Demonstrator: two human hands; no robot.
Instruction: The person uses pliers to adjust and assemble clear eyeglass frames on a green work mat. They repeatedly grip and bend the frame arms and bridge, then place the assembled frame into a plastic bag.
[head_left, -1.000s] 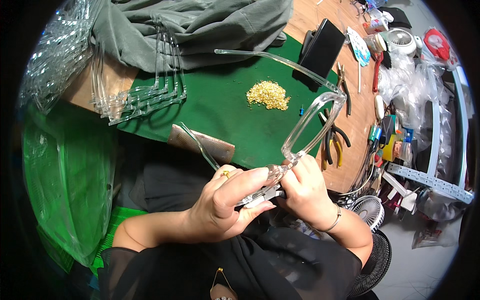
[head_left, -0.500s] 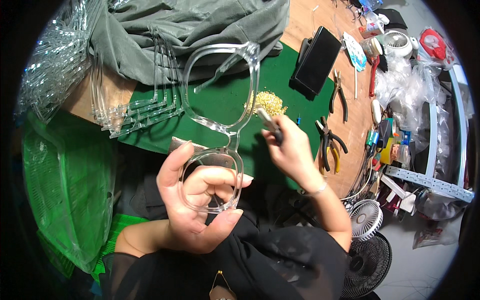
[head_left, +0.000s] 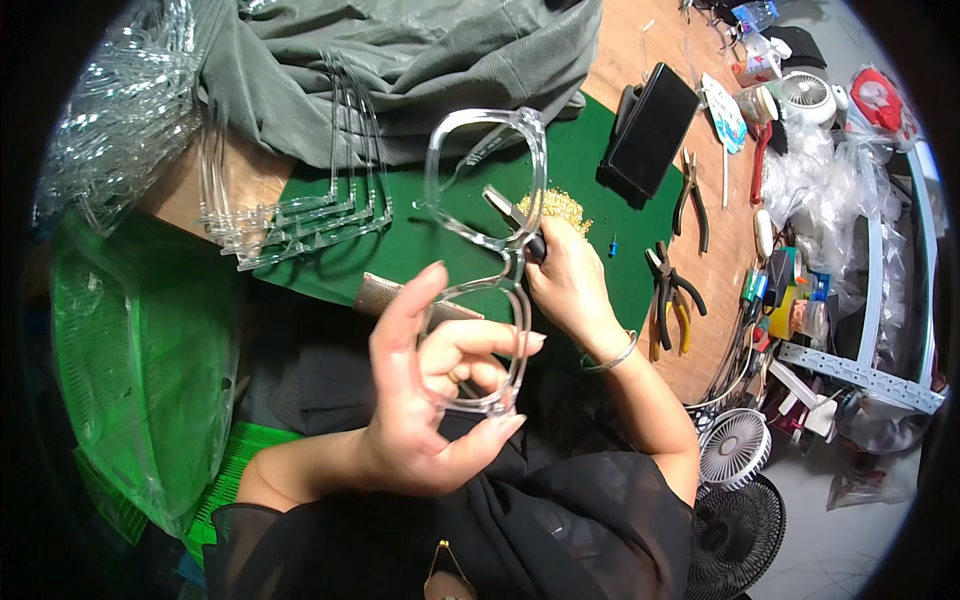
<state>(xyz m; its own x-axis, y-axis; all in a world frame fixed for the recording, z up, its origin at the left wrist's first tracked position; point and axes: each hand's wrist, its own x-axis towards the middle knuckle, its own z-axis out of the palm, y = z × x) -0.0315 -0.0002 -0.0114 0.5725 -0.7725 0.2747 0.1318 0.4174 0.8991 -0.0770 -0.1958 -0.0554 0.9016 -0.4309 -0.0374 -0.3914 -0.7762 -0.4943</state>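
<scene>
My left hand grips a clear plastic eyeglass frame by its nearer rim, thumb below and fingers reaching through the opening. The frame stands on end, its other rim pointing away from me. In my right hand is a pair of pliers, seen through the far rim's opening. Whether the jaws touch the frame I cannot tell. Behind the pliers lies a heap of tiny gold-coloured parts on the green mat. Several clear eyeglass frames stand in a row to the left.
A grey cloth and a bundle of clear plastic pieces lie at the far left. Right of the mat are a black phone, two more pliers and a blue pin. Fans stand at the lower right.
My left hand and the eyeglass frame have shifted right, and the frame has turned somewhat. The pliers in my right hand have moved left, so their jaws now show through the far rim.
</scene>
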